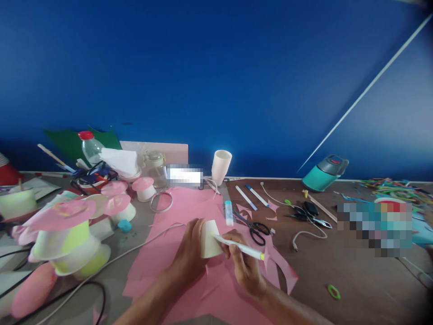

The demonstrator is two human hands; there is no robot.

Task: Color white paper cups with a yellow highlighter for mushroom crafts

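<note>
Above the pink paper [162,257], my left hand [191,246] grips a small white paper cup [209,246] from its left side. My right hand [241,262] is closed around a white marker [248,249] with a yellow end. The marker's tip touches or nearly touches the cup's side. A glue stick [229,213] with a teal cap and black-handled scissors [257,231] lie just beyond my hands. Two more markers, one white [246,197] and one with a blue end [257,195], rest farther back.
Pink-topped cups [67,225] crowd the left side. A stack of white cups [221,167] stands at the back. To the right are a teal flask [323,174], a white cable [309,232], pink scraps [282,266] and a green ring [333,291].
</note>
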